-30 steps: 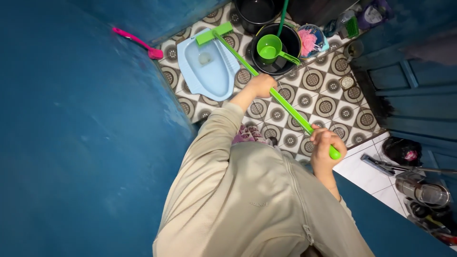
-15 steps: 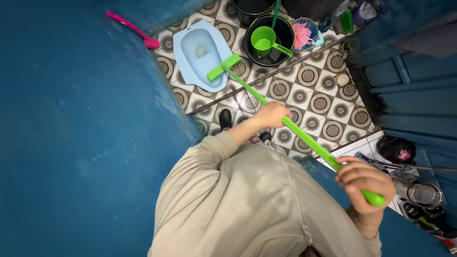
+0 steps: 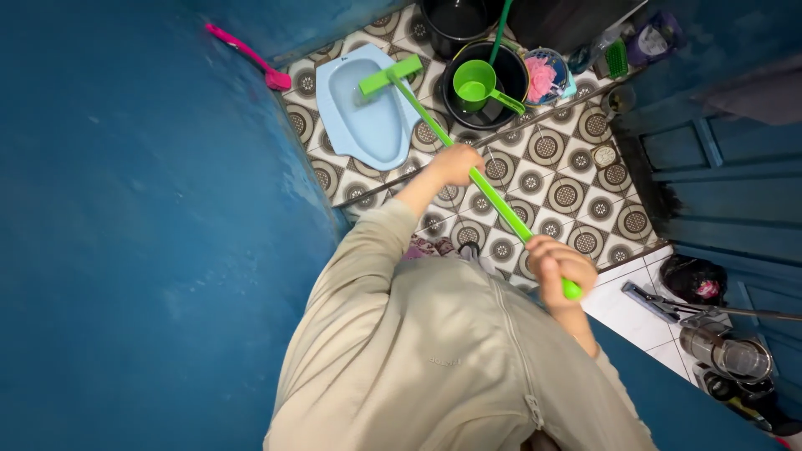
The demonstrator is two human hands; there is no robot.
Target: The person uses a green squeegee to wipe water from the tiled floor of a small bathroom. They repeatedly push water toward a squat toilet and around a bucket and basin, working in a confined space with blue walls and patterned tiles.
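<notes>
We stand by the blue wall (image 3: 150, 250) over patterned floor tiles (image 3: 568, 192), scrubbing the pale blue squat toilet pan (image 3: 359, 117): the long green plastic brush (image 3: 434, 125) has its head on the pan's far rim, left hand (image 3: 455, 163) closed mid-handle, right hand (image 3: 555, 266) fisted near its end. Next calls for steady strokes, we judge.

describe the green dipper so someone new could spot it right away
Find the pale blue squat toilet set in the patterned tile floor. Just right of it stands a black bucket. The green dipper sits in its mouth, a bright round scoop with a side handle, unlike the long green brush.
</notes>
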